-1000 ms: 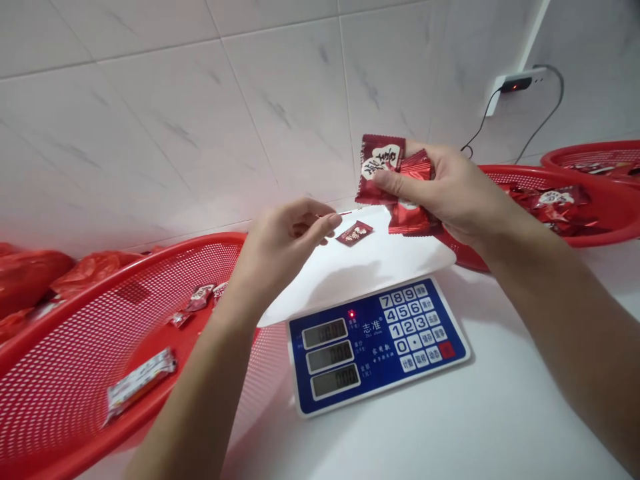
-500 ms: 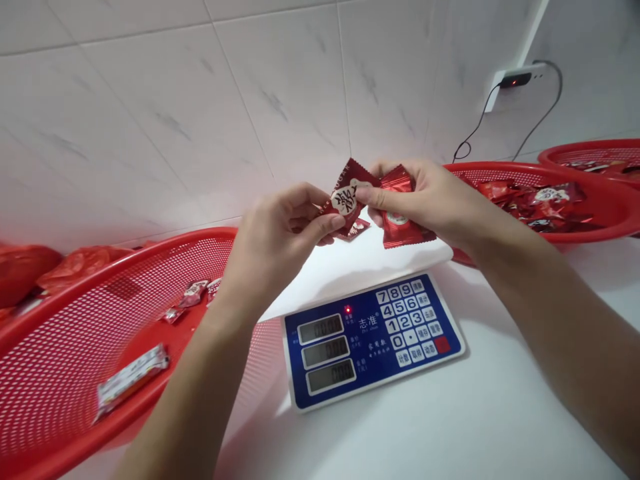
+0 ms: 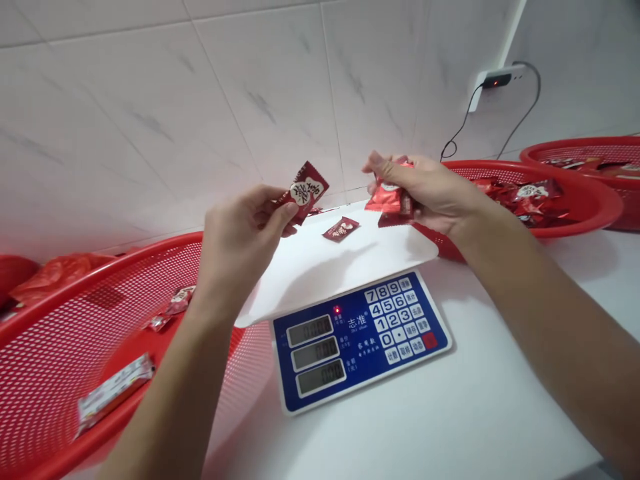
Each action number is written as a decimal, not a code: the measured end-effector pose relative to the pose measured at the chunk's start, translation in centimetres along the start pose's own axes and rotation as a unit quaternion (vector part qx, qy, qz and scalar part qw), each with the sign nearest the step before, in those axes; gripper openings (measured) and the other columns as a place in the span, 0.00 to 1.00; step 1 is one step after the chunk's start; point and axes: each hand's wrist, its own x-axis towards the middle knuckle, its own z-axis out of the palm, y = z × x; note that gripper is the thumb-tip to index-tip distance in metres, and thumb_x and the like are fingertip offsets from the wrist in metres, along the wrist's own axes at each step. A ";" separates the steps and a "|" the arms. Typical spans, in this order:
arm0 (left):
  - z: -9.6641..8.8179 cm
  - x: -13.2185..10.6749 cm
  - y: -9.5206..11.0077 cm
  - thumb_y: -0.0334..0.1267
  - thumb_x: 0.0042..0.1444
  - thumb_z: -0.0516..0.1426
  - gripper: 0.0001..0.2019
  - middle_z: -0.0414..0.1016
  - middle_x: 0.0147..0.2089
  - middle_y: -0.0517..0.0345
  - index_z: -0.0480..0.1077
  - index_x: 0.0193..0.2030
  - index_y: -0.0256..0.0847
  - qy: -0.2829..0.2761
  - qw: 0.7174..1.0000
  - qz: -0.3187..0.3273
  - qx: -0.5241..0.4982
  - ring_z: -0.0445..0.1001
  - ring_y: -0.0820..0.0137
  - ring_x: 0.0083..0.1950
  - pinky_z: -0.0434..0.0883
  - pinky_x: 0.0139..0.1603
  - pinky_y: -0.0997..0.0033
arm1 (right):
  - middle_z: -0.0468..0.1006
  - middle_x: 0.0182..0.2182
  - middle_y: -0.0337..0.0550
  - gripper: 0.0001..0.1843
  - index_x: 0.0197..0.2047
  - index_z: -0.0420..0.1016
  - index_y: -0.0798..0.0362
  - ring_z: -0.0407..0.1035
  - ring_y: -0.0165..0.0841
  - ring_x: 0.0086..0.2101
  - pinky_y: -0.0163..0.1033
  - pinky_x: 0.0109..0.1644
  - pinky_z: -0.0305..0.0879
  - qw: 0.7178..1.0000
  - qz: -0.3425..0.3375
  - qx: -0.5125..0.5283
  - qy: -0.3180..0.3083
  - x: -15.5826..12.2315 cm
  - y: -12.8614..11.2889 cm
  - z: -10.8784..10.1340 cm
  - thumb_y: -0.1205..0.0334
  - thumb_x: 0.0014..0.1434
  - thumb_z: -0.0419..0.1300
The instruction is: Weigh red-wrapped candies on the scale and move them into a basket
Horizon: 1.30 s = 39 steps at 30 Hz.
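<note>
My left hand (image 3: 257, 223) pinches one dark red wrapped candy (image 3: 307, 192) by its lower corner, above the left part of the scale's white pan (image 3: 280, 287). In my right hand (image 3: 425, 193) are several shiny red wrapped candies (image 3: 389, 197), clasped over the pan's right side; the fingers partly hide them. Another dark red candy (image 3: 341, 229) lies on the pan between the two hands. Part of a further red wrapper shows behind the left hand's candy. In front of the pan is the scale's blue panel (image 3: 363, 340) with its displays and keys.
On the left stands a red mesh basket (image 3: 45, 353) with a few small candies and a white-wrapped bar (image 3: 115, 393). Red baskets (image 3: 595, 213) holding candies stand at the right. A tiled wall (image 3: 280, 80) with a power socket (image 3: 495, 81) and cables rises behind.
My hands have drawn apart, the left taking one dark red candy leftward from the bunch in the right. The candy on the pan is now in fuller view.
</note>
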 end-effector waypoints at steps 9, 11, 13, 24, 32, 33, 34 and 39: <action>-0.5 -0.4 1.2 0.43 0.62 0.64 0.10 0.86 0.39 0.52 0.82 0.46 0.43 -0.065 0.997 -0.003 0.052 0.83 0.58 0.43 0.80 0.45 0.62 | 0.74 0.24 0.35 0.11 0.43 0.70 0.53 0.72 0.29 0.25 0.35 0.31 0.72 0.996 -0.030 -0.004 -0.080 -0.8 -0.1 0.9 0.66 0.62 0.70; -0.3 -0.8 1.9 0.53 0.60 0.66 0.16 0.85 0.39 0.51 0.82 0.44 0.43 -0.122 0.991 -0.004 -0.051 0.84 0.59 0.42 0.81 0.41 0.65 | 0.72 0.23 0.33 0.16 0.43 0.71 0.51 0.71 0.30 0.24 0.35 0.28 0.70 0.995 -0.058 -0.015 -0.084 -1.1 0.3 1.6 0.61 0.58 0.74; 0.0 -1.1 2.3 0.56 0.55 0.70 0.19 0.85 0.36 0.52 0.82 0.41 0.41 -0.150 0.983 -0.004 -0.109 0.84 0.61 0.39 0.82 0.39 0.67 | 0.73 0.25 0.33 0.21 0.43 0.70 0.49 0.70 0.29 0.23 0.35 0.25 0.67 0.994 -0.075 -0.022 -0.082 -1.5 0.5 2.2 0.57 0.55 0.77; -0.3 -1.3 2.4 0.37 0.59 0.66 0.03 0.84 0.33 0.57 0.81 0.35 0.42 -0.117 0.991 0.031 -0.060 0.83 0.63 0.33 0.81 0.34 0.67 | 0.69 0.21 0.33 0.20 0.34 0.69 0.50 0.61 0.26 0.19 0.35 0.22 0.60 0.990 -0.067 -0.069 -0.106 -2.0 0.1 2.1 0.52 0.55 0.77; -0.1 -1.3 2.5 0.38 0.59 0.65 0.03 0.84 0.33 0.59 0.80 0.35 0.42 -0.108 0.992 0.053 -0.040 0.82 0.65 0.34 0.79 0.34 0.69 | 0.71 0.22 0.35 0.21 0.33 0.71 0.52 0.65 0.26 0.21 0.33 0.24 0.64 0.991 -0.060 -0.037 -0.112 -1.5 0.2 1.8 0.48 0.57 0.75; -0.1 -1.3 2.5 0.37 0.59 0.65 0.03 0.84 0.33 0.59 0.80 0.35 0.43 -0.107 0.992 0.052 -0.030 0.82 0.66 0.33 0.78 0.34 0.69 | 0.71 0.22 0.34 0.21 0.32 0.70 0.52 0.65 0.25 0.20 0.32 0.23 0.63 0.991 -0.059 -0.034 -0.115 -1.4 0.2 1.7 0.48 0.57 0.75; -0.2 -1.3 2.6 0.37 0.58 0.64 0.03 0.83 0.32 0.59 0.80 0.34 0.43 -0.104 0.993 0.053 -0.017 0.81 0.66 0.33 0.77 0.34 0.70 | 0.70 0.22 0.34 0.21 0.32 0.70 0.53 0.64 0.24 0.20 0.31 0.23 0.63 0.991 -0.057 -0.032 -0.116 -1.3 0.2 1.7 0.49 0.58 0.74; -0.1 -0.9 1.8 0.33 0.59 0.62 0.04 0.80 0.29 0.60 0.78 0.33 0.43 -0.039 0.979 0.084 0.182 0.75 0.68 0.30 0.66 0.32 0.69 | 0.75 0.26 0.38 0.08 0.37 0.71 0.56 0.64 0.22 0.19 0.29 0.22 0.64 0.997 -0.005 -0.031 -0.065 -0.6 0.2 1.2 0.64 0.69 0.64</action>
